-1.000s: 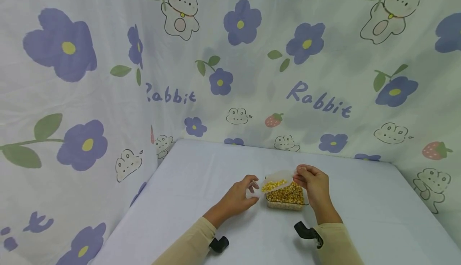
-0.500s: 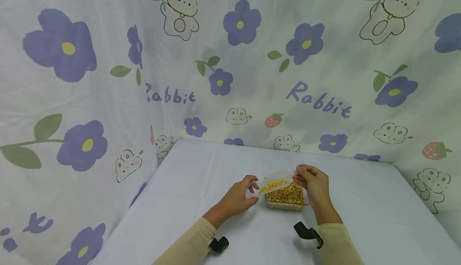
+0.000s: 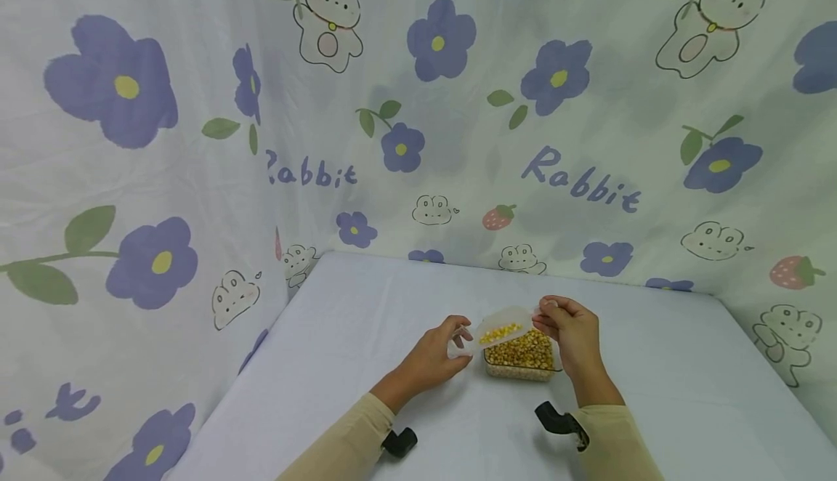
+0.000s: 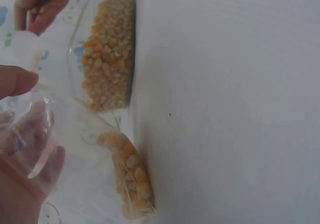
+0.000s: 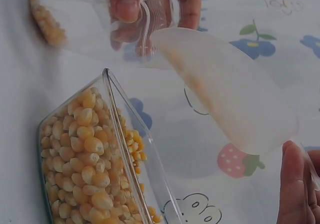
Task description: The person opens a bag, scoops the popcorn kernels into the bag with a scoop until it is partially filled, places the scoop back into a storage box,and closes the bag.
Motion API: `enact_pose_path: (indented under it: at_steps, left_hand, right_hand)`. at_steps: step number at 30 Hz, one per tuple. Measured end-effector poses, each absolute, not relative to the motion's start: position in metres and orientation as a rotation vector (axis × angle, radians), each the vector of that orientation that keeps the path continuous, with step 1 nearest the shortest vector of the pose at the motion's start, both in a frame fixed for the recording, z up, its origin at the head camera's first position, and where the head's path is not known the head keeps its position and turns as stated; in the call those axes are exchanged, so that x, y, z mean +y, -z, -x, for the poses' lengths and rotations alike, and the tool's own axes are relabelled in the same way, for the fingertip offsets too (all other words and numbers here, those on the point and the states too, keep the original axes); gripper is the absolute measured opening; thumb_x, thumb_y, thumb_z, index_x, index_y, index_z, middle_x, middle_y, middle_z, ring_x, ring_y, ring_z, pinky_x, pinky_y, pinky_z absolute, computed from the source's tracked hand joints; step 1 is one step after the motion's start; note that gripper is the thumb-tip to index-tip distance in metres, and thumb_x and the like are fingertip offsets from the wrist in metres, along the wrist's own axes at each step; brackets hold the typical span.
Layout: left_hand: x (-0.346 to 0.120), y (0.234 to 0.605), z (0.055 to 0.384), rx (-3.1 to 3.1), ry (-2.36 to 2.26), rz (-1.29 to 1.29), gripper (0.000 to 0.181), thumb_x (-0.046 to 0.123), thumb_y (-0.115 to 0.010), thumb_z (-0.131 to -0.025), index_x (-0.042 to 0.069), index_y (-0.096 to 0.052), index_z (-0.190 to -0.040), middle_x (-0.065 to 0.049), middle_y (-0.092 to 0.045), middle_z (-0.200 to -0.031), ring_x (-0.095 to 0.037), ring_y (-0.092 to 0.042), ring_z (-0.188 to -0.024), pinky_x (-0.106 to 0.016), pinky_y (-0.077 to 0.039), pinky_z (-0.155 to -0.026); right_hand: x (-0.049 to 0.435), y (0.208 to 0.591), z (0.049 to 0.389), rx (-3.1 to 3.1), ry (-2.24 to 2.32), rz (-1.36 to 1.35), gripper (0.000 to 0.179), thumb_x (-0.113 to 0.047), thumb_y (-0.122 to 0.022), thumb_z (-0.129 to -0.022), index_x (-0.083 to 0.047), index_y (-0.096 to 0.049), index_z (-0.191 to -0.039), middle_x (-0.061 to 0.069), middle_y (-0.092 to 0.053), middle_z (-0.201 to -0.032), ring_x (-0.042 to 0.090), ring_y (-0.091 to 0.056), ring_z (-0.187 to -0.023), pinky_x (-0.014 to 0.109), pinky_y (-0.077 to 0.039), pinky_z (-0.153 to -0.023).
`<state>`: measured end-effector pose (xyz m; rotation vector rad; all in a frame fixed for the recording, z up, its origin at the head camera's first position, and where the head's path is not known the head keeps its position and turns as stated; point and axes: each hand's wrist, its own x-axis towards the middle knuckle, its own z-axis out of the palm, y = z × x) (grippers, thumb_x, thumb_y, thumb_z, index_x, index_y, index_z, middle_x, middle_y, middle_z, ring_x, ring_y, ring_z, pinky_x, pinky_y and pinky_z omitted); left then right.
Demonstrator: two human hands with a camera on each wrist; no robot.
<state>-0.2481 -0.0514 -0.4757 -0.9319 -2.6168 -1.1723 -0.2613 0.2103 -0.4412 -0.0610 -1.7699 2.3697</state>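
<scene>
In the head view my left hand (image 3: 428, 354) holds a clear plastic zip bag (image 3: 460, 349) by its mouth, thumb and fingers spread around the opening. A small heap of corn kernels (image 4: 131, 176) lies in the bag's bottom in the left wrist view. My right hand (image 3: 577, 339) pinches the handle of a translucent white scoop (image 3: 508, 317), with a row of yellow kernels along its lower side. In the right wrist view the scoop's tip overlaps the bag's mouth. Below the scoop stands a rectangular glass container (image 3: 519, 374) full of corn kernels (image 5: 82, 154).
A white cloth covers the table (image 3: 680, 372). Behind and to the left hangs a curtain (image 3: 458, 118) printed with flowers and rabbits. Black curved pieces (image 3: 400, 442) sit at both wrists, beside the beige sleeves.
The kernels in the scoop have shifted from a broader pile near its tip into a narrower row. Both hands keep nearly the same places and grips.
</scene>
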Motion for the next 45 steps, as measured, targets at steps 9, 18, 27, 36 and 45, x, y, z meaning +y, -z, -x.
enact_pose_path:
  at_steps: [9,18,27,36,45]
  left_hand:
    - [-0.0529,0.4751,0.2454,-2.618,1.162,0.928,0.052,0.013,-0.071,-0.089,0.01,-0.042,-0.132,-0.003,-0.066,-0.111,-0.009,-0.059,-0.094,-0.028,-0.048,-0.079]
    - [-0.0527,0.4736,0.2456,-2.627,1.185,0.908,0.051,0.014,-0.072,-0.09,0.015,-0.042,-0.131,0.005,-0.064,-0.111,-0.012,-0.059,-0.096,-0.028,-0.048,-0.079]
    - [-0.0522,0.472,0.2465,-2.622,1.172,0.915,0.052,0.014,-0.071,-0.09,0.006,-0.043,-0.133,0.003,-0.065,-0.111,-0.01,-0.059,-0.095,-0.028,-0.048,-0.079]
    - [-0.0523,0.4739,0.2476,-2.607,1.172,0.928,0.051,0.013,-0.071,-0.089,0.008,-0.043,-0.132,0.003,-0.065,-0.11,-0.015,-0.061,-0.094,-0.027,-0.048,-0.079]
    - [-0.0521,0.4715,0.2476,-2.607,1.188,0.919,0.051,0.012,-0.071,-0.089,0.011,-0.043,-0.131,-0.001,-0.065,-0.111,-0.013,-0.06,-0.095,-0.03,-0.049,-0.08]
  right_hand:
    - [0.208,0.4425,0.2609,-1.772,-2.373,0.042,0.017,-0.007,-0.065,-0.094,0.005,-0.063,-0.106,0.006,-0.068,-0.081,0.016,-0.069,-0.071,0.031,-0.056,-0.07]
    - [0.2065,0.4387,0.2602,-1.786,-2.356,0.024,0.016,-0.008,-0.066,-0.094,0.002,-0.063,-0.106,0.006,-0.068,-0.08,0.016,-0.069,-0.071,0.031,-0.056,-0.07]
    - [0.2065,0.4371,0.2604,-1.795,-2.339,0.011,0.023,-0.008,-0.064,-0.095,0.009,-0.059,-0.11,0.006,-0.068,-0.08,0.015,-0.069,-0.07,0.031,-0.056,-0.069]
    - [0.2068,0.4375,0.26,-1.791,-2.337,0.014,0.024,-0.008,-0.065,-0.094,0.01,-0.059,-0.11,0.006,-0.069,-0.079,0.015,-0.069,-0.07,0.031,-0.056,-0.069]
    - [0.2109,0.4363,0.2605,-1.775,-2.322,0.019,0.022,-0.007,-0.065,-0.094,0.009,-0.06,-0.109,0.005,-0.069,-0.08,0.015,-0.069,-0.07,0.031,-0.056,-0.069]
